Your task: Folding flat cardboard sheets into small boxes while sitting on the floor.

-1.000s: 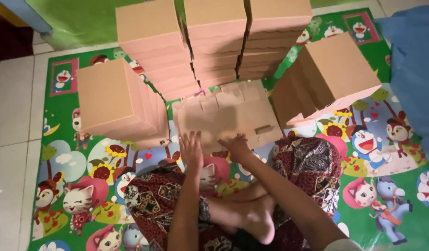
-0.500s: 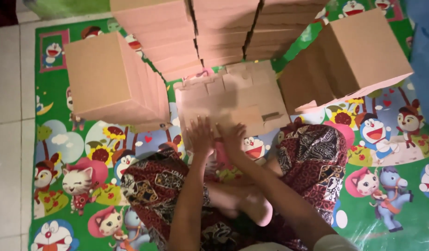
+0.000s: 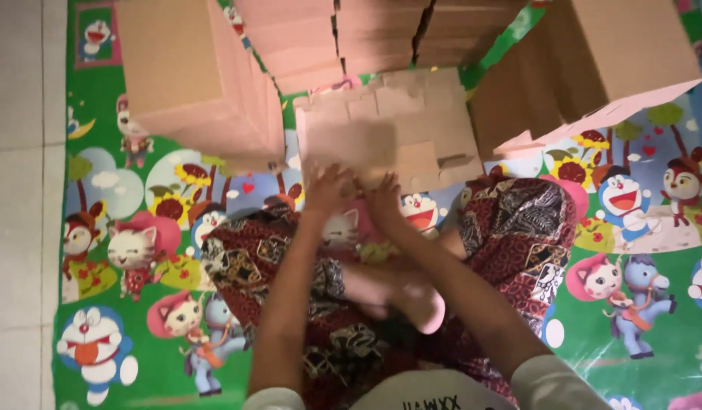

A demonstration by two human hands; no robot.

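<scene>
A pile of flat die-cut brown cardboard sheets (image 3: 431, 125) lies on the cartoon play mat (image 3: 131, 190) in front of my crossed legs. My left hand (image 3: 328, 190) and my right hand (image 3: 385, 201) are side by side at the pile's near edge. Both grip the near edge of a blurred top cardboard sheet (image 3: 343, 144), which is raised a little off the pile. My forearms reach forward over my lap, which is covered in dark red patterned cloth (image 3: 518, 220).
A folded brown box stack (image 3: 191, 76) stands at the left of the pile and a tilted one (image 3: 594, 68) at the right. More stacked boxes (image 3: 366, 30) rise behind. White floor tiles (image 3: 20, 190) border the mat on the left.
My view has moved closer to the pile. Both hands have moved forward to the pile's near edge, and the top sheet now blurs as it lifts.
</scene>
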